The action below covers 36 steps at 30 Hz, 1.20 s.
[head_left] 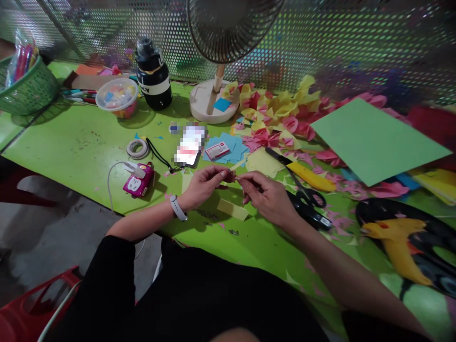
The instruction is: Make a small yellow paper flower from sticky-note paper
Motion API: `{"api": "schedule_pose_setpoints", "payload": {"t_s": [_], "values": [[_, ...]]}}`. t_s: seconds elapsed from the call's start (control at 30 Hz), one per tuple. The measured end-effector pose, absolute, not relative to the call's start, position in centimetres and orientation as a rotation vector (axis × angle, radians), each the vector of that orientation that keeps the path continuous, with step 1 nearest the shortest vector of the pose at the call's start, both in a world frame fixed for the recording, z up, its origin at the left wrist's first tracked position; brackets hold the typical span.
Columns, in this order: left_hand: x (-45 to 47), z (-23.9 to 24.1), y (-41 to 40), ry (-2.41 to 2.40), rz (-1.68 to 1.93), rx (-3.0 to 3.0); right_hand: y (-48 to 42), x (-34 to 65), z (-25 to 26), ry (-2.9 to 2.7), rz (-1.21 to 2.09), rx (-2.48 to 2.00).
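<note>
My left hand (210,184) and my right hand (265,192) meet above the front of the green table, fingertips nearly touching. Both are closed in a pinch around something small whose kind I cannot make out. A pale yellow paper strip (238,164) shows just behind the left fingertips. Below the hands lies a folded yellow paper piece (232,209). Cut yellow paper (264,163) rests behind my right hand, beside a yellow-handled cutter (309,175) and black scissors (305,192). A small red-and-white box (217,150) sits on blue paper squares (235,148).
Behind stand a fan (208,114) and a black bottle (154,80). To the left are a tub (117,97), a tape roll (137,148), a purple power adapter (139,181) and a phone (192,145). Paper flowers (272,114), green card (381,140) and a yellow glue gun (401,242) lie right.
</note>
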<state>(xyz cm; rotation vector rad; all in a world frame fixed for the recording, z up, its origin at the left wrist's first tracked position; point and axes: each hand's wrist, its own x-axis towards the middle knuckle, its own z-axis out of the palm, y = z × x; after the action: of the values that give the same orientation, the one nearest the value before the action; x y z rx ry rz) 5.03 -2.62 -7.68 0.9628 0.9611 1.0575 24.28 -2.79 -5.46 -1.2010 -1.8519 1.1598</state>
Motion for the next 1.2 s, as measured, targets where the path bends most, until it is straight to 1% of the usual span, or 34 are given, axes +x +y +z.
{"api": "schedule_pose_setpoints", "payload": {"t_s": [0.23, 0.57, 0.9, 1.2], "values": [[5.2, -7.4, -2.8, 0.969, 1.119, 0.922, -2.5, 23.8, -5.9, -1.824, 1.126, -1.191], [5.2, -8.2, -2.7, 0.918, 1.127, 0.892, -2.1, 24.1, -6.3, -1.904, 0.980, -1.171], [5.0, -8.7, -2.6, 0.930, 1.110, 0.948, -1.9, 24.6, -5.0, -1.979, 1.144, -1.099], [5.0, -8.4, -2.8, 0.936, 1.079, 0.982, -1.7, 24.8, -5.3, -1.991, 1.154, -1.083]]}}
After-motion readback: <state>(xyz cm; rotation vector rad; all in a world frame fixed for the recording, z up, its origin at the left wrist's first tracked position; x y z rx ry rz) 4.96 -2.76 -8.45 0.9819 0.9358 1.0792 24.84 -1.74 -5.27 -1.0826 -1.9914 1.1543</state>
